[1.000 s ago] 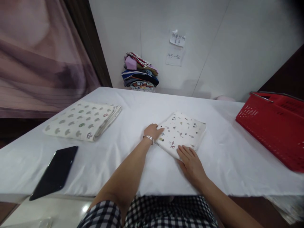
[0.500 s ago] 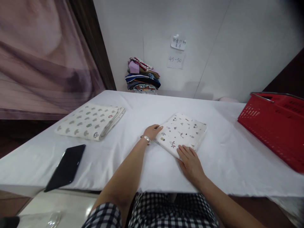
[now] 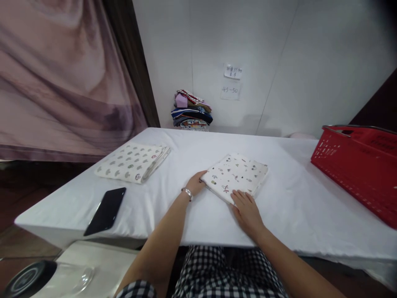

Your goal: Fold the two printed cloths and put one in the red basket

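Cloth (image 3: 237, 176) with small printed motifs rests folded flat on the worktop (image 3: 288, 207). The right hand (image 3: 247, 210) lies open over its near edge, likely to steady the layers; the left hand (image 3: 196, 183) meets its left corner, perhaps bracing it, though whether it pinches I cannot tell.

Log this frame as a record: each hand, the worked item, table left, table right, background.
left hand: at left corner of the folded patterned cloth; grip partly hidden
right hand: fingers resting on top, at the near edge
worked item: white, small scattered prints, lying on white tablecloth
table left: folded mushroom-print cloth, apart; black flat slab near front edge
table right: red basket
background: fabric stack; wall sign reading "45-50"
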`<control>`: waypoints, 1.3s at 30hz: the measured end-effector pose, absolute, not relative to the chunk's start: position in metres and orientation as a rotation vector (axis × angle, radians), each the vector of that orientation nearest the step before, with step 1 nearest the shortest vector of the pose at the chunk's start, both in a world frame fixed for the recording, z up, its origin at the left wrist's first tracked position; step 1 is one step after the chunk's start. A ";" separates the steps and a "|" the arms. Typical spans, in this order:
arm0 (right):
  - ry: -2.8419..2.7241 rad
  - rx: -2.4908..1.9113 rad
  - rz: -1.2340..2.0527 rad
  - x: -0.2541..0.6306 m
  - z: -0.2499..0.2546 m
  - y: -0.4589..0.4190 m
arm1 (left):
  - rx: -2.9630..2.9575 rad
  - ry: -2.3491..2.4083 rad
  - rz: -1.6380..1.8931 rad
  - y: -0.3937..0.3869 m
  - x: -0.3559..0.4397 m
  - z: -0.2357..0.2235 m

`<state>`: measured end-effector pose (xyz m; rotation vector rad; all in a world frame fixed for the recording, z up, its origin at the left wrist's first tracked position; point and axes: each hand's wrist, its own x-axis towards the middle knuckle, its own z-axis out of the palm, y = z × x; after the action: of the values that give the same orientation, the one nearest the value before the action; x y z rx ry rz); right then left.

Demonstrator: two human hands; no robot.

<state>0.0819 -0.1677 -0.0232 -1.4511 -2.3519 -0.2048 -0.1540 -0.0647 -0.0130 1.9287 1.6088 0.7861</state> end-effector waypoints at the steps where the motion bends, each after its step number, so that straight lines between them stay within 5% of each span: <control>1: -2.353 -1.451 -0.210 0.082 -0.023 -0.168 | 1.933 1.636 0.783 -0.064 -0.154 -0.013; 13: -2.367 -1.441 -0.193 0.079 -0.022 -0.170 | 1.970 1.982 0.678 -0.058 -0.164 -0.008; 32: -2.330 -1.430 -0.163 0.073 -0.014 -0.171 | 1.748 1.797 0.910 -0.055 -0.172 -0.012; 39: -2.298 -1.411 -0.123 0.073 -0.009 -0.174 | 1.861 2.089 0.450 -0.046 -0.137 0.009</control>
<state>0.0735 -0.1740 -0.0086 -1.4113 -2.2977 -0.1235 -0.1369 -0.0464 0.0091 1.8612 2.0885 0.4499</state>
